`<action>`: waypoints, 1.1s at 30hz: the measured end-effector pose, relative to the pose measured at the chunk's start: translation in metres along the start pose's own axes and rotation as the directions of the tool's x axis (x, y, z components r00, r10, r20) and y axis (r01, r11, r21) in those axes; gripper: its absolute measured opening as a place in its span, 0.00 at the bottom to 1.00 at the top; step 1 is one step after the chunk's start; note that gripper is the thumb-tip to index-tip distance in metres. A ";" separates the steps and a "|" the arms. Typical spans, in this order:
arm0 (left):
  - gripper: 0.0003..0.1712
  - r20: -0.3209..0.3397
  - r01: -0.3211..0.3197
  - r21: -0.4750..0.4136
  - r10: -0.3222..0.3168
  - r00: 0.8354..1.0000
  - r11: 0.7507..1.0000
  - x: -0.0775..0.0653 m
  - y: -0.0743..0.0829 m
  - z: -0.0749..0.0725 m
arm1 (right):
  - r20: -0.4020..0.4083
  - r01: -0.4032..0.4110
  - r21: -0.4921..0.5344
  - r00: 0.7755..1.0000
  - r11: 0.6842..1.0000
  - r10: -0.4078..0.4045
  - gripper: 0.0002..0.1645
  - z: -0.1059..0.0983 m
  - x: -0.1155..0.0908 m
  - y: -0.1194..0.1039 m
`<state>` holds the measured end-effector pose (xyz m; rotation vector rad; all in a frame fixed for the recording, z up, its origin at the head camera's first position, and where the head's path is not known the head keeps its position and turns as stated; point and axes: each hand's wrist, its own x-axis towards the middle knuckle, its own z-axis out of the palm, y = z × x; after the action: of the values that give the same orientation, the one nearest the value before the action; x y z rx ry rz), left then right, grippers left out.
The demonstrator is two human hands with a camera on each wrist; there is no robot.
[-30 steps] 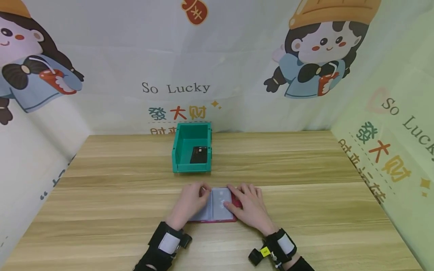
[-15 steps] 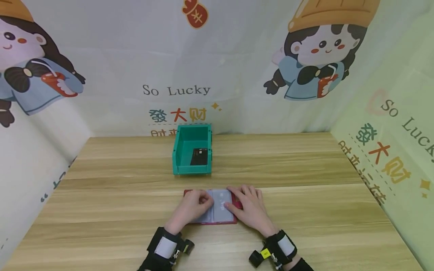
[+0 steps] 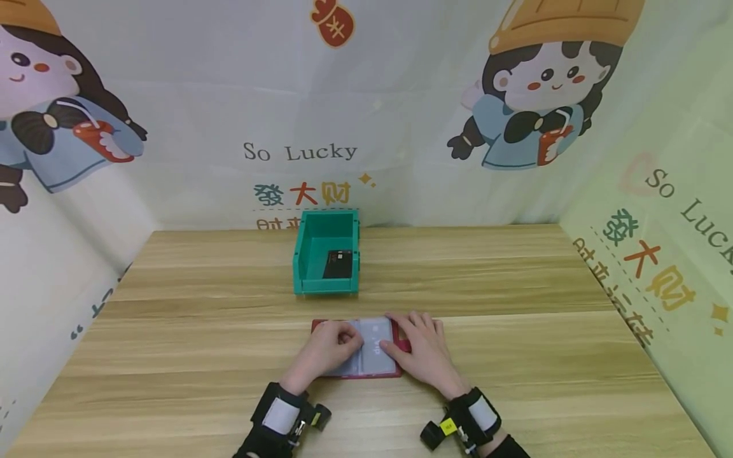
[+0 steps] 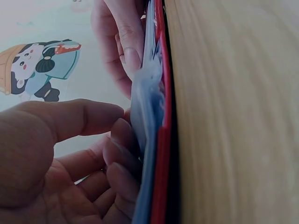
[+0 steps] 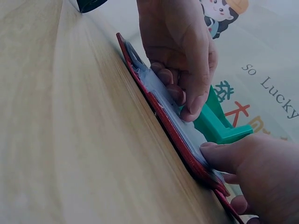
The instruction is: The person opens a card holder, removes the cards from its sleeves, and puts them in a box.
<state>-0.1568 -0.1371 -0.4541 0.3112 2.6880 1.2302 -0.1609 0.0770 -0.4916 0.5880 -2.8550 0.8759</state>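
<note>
A red card holder (image 3: pixel 378 366) lies spread on the table with its clear plastic pages (image 3: pixel 373 327) uppermost. My left hand (image 3: pixel 325 346) is over its left half, thumb and forefinger pinched together at a clear page near the middle fold. In the left wrist view the page (image 4: pixel 148 95) bulges up from the red cover (image 4: pixel 161 154). My right hand (image 3: pixel 422 350) rests on the right edge of the holder with fingers extended; its thumb (image 5: pixel 216 154) presses on the page in the right wrist view. Faint white lettering shows on the right page.
Behind the holder stands a green open-fronted bin (image 3: pixel 326 287), with a black card (image 3: pixel 338 264) lying inside. Pale cloth with cartoon prints (image 3: pixel 401 114) hangs behind and beside the wooden table (image 3: pixel 515 273). Both wrists wear black camera straps.
My left hand has shifted slightly right and towards me, uncovering the red upper left corner of the holder. The right hand keeps its place. Bin and card are unchanged.
</note>
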 end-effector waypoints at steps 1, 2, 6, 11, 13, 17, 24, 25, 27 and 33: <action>0.07 -0.002 -0.007 0.002 0.007 1.000 1.000 0.000 0.000 0.000 | -0.003 -0.005 0.006 1.000 1.000 0.005 0.31 0.000 0.000 0.000; 0.07 -0.003 -0.012 0.003 0.012 1.000 1.000 0.000 0.000 0.000 | -0.006 -0.009 0.013 1.000 1.000 0.009 0.31 0.000 0.000 0.000; 0.07 0.000 -0.012 0.006 0.012 1.000 1.000 -0.001 0.000 0.000 | -0.021 -0.024 0.058 0.999 0.998 0.025 0.29 0.000 0.000 0.001; 0.07 0.009 0.011 -0.002 -0.011 1.000 1.000 0.000 0.001 0.001 | -0.064 -0.010 0.128 0.998 0.992 0.018 0.20 0.003 -0.002 0.002; 0.07 0.007 0.014 -0.005 -0.014 1.000 1.000 0.000 0.001 0.001 | -0.089 0.017 0.157 0.996 0.988 -0.003 0.15 0.003 -0.002 0.003; 0.07 -0.006 0.014 -0.018 -0.014 1.000 1.000 0.001 0.000 0.002 | -0.133 0.089 0.228 0.989 0.970 -0.060 0.06 0.003 -0.003 0.003; 0.09 -0.014 0.026 -0.055 -0.027 1.000 0.998 0.001 -0.001 0.001 | -0.206 0.252 0.317 0.959 0.914 -0.193 0.08 0.002 -0.003 0.007; 0.09 -0.016 0.025 -0.059 -0.026 1.000 0.998 0.001 0.000 0.001 | -0.211 0.277 0.318 0.953 0.907 -0.217 0.09 0.002 -0.004 0.008; 0.11 -0.019 0.022 -0.070 -0.023 1.000 0.997 0.001 0.000 0.000 | -0.214 0.322 0.307 0.940 0.896 -0.264 0.11 0.002 -0.004 0.008; 0.19 -0.029 0.022 -0.098 -0.024 0.999 0.995 0.000 0.003 0.000 | -0.170 0.372 0.283 0.927 0.884 -0.335 0.18 0.002 -0.004 0.006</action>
<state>-0.1566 -0.1346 -0.4517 0.2495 2.6373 1.3650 -0.1595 0.0821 -0.4972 1.0171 -2.4042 1.2474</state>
